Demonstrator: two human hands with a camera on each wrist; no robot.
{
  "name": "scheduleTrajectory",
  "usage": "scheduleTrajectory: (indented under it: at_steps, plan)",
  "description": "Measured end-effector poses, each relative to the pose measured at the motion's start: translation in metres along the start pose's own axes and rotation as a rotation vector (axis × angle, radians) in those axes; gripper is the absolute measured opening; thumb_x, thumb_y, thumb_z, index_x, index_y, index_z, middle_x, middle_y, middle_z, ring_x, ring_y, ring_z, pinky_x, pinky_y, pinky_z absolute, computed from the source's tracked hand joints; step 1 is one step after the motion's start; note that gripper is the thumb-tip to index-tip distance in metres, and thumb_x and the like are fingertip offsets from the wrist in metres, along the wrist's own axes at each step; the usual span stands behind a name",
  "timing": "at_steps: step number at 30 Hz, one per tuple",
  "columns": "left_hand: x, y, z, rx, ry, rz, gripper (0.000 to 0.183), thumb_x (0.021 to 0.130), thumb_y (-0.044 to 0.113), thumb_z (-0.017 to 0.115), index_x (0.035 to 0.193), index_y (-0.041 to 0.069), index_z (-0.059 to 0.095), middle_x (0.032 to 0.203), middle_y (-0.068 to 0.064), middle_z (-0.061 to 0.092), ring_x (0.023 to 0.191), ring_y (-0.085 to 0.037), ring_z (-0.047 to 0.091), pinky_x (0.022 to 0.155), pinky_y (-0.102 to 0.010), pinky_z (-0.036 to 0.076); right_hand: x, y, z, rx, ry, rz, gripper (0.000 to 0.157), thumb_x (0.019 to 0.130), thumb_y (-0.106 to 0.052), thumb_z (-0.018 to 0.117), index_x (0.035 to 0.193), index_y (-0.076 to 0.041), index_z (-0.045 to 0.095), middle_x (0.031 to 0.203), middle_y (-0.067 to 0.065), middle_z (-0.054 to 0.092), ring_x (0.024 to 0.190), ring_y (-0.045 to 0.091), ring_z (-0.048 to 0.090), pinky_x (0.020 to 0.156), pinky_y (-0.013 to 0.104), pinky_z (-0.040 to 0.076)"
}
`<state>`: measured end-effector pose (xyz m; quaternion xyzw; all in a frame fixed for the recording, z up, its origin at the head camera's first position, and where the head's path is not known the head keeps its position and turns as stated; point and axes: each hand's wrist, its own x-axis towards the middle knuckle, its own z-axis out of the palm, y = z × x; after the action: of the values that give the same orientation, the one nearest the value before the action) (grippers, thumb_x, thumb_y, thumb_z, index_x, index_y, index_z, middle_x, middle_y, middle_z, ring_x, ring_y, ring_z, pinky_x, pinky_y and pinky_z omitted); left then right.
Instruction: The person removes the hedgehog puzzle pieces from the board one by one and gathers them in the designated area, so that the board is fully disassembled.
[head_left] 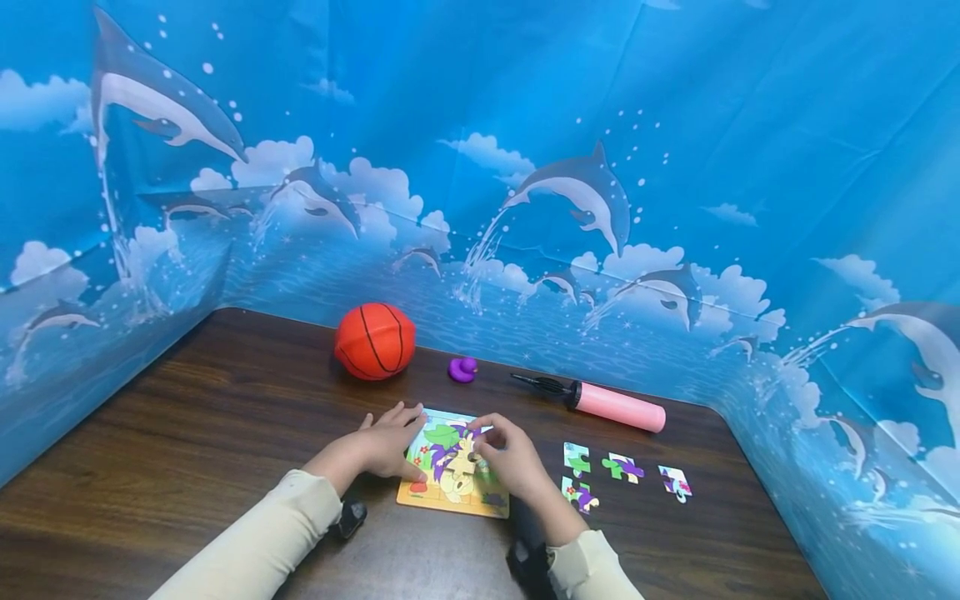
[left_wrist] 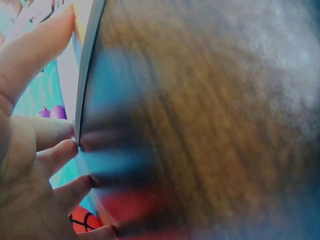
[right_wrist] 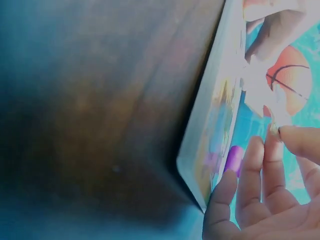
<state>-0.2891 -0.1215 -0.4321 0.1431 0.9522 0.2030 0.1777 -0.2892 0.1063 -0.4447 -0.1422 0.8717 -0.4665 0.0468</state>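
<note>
A jigsaw puzzle board with an orange border and a colourful picture lies on the table in front of me. My left hand rests at its left edge, fingers spread and thumb over the lower left part of the picture. Over the board's right side, my right hand pinches a pale yellow puzzle piece between thumb and fingertip. The right wrist view shows that piece washed out by light, standing off the fingertips above the board. The right hand's other fingers are loosely bent.
Several loose puzzle pieces lie right of the board. Behind it stand an orange basketball, a purple toy duck and a pink hand pump with a black nozzle. A blue dolphin-print sheet walls the dark wooden table.
</note>
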Motion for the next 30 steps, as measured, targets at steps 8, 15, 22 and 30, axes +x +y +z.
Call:
scheduleTrajectory:
  at_steps: [8,15,22,30]
  plan:
    - [0.003,-0.003,0.003,-0.008,-0.002,-0.003,0.093,0.082,0.041,0.08,0.153,0.003,0.034,0.163,-0.015,0.021,0.15,-0.039,0.009,0.112,-0.071,0.006,-0.001,0.013,-0.011,0.296,0.045,0.191,0.028,0.095,-0.016,0.066,0.12,-0.004,0.066,0.097,0.007,0.067,0.09,0.022,0.068,0.08,0.037,0.057]
    - [0.003,-0.004,0.003,-0.02,-0.006,-0.002,0.094,0.081,0.041,0.08,0.154,0.003,0.034,0.163,-0.015,0.021,0.15,-0.039,0.009,0.112,-0.071,0.006,-0.018,0.033,-0.053,0.478,0.093,0.344,0.036,0.097,-0.022,0.066,0.124,0.001,0.063,0.115,0.012,0.067,0.102,0.023,0.069,0.086,0.037,0.057]
    - [0.004,-0.004,0.001,-0.012,-0.029,-0.003,0.096,0.083,0.044,0.078,0.155,0.004,0.03,0.164,-0.013,0.017,0.151,-0.037,0.005,0.114,-0.069,0.002,-0.058,0.073,-0.114,0.451,0.191,0.427,0.039,0.098,-0.019,0.064,0.127,0.007,0.059,0.108,0.008,0.069,0.096,0.018,0.07,0.08,0.032,0.059]
    - [0.001,-0.002,-0.001,-0.022,-0.011,0.018,0.093,0.083,0.04,0.079,0.153,0.001,0.033,0.163,-0.017,0.02,0.15,-0.04,0.008,0.111,-0.073,0.003,-0.1,0.108,-0.158,0.299,0.227,0.488,0.037,0.1,-0.017,0.059,0.125,0.01,0.061,0.108,0.004,0.067,0.092,0.014,0.066,0.079,0.033,0.058]
